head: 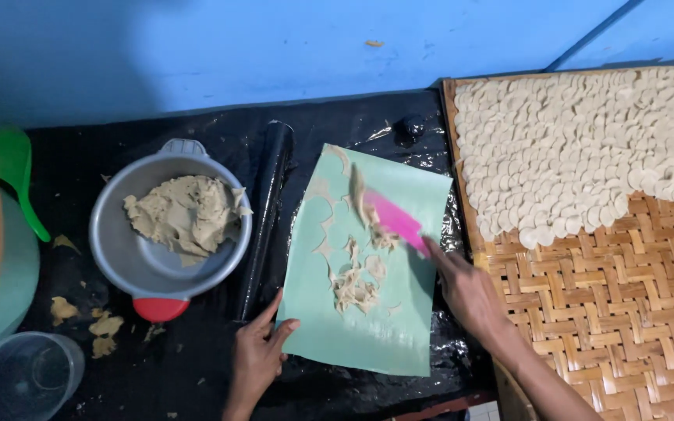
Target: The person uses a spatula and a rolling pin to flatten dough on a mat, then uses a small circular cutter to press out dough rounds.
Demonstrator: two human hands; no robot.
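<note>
My right hand [468,292] grips a pink scraper [396,220] and holds it against a pale green cutting mat [384,327]. Thin beige dough scraps [355,284] lie gathered on the middle of the mat, with more scraps beside the scraper's edge. My left hand [260,351] presses on the mat's near-left corner with fingers spread, holding nothing. A black rolling pin [268,210] lies just left of the mat.
A grey metal bowl [130,269] with a lump of beige dough [186,214] sits to the left. A woven bamboo tray [626,312] on the right carries several round dough discs [579,148]. A clear cup [21,378] and a green scoop [15,168] stand at far left.
</note>
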